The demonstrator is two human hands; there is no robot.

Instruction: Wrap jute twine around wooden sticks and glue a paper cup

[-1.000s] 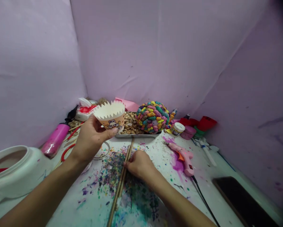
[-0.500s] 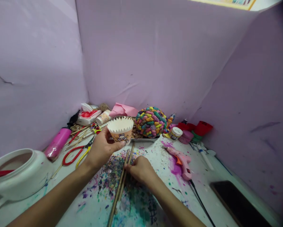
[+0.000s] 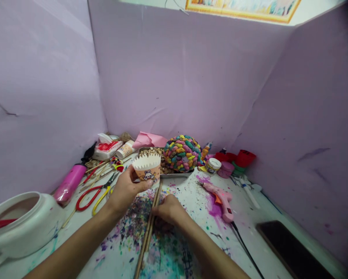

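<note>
My left hand (image 3: 125,190) grips a small orange paper cup (image 3: 147,167) with a zigzag-cut white rim and a cartoon animal print, held just above the table. My right hand (image 3: 168,209) rests on the paint-splattered table (image 3: 191,201), fingers curled and pinched on thin wooden sticks (image 3: 149,228) that run toward me. The cup hovers right above the sticks' far ends.
A multicoloured yarn ball (image 3: 182,152) sits by a metal tray (image 3: 176,174) of brown bits. A pink glue gun (image 3: 222,195) lies at right, red scissors (image 3: 88,194), a pink bottle (image 3: 69,183) and a white jar (image 3: 21,223) at left, a dark phone (image 3: 290,248) lower right. Purple walls enclose the table.
The cup in my left hand has come down and toward the sticks. The camera has tilted up slightly. My right hand stays on the sticks.
</note>
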